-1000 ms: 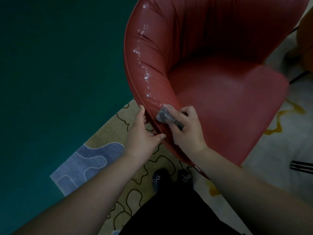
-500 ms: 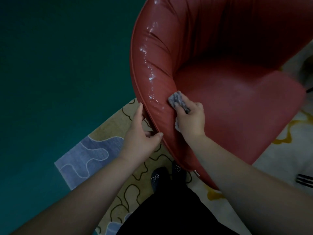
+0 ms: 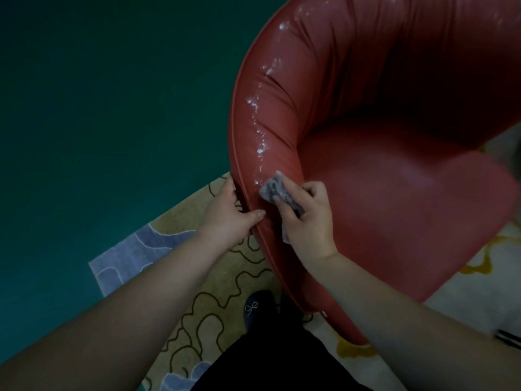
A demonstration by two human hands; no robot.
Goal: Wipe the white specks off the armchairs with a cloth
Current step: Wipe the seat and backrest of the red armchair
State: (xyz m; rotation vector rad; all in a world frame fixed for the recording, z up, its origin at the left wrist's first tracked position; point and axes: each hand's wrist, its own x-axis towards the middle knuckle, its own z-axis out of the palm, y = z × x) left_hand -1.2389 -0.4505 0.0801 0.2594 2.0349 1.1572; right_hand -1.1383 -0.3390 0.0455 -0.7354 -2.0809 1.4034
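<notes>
A red leather armchair (image 3: 394, 193) fills the right of the view. A trail of white specks (image 3: 260, 128) runs down the top of its left arm, from the upper back to just above the cloth. My right hand (image 3: 306, 218) is shut on a small grey cloth (image 3: 272, 189) and presses it onto the arm's inner side, right below the lowest specks. My left hand (image 3: 228, 213) clasps the arm's outer edge, thumb on the rim and fingers behind it.
A patterned rug (image 3: 197, 277) in beige, blue and yellow lies under the chair. Dark green floor (image 3: 98, 108) spreads to the left. My dark shoe (image 3: 255, 309) and black clothing (image 3: 276, 362) show at the bottom. A dark striped object (image 3: 509, 337) sits at the right edge.
My right hand has slid the cloth back and forth along the chair's arm, ending just under the lowest specks. The left hand keeps its hold on the arm's edge.
</notes>
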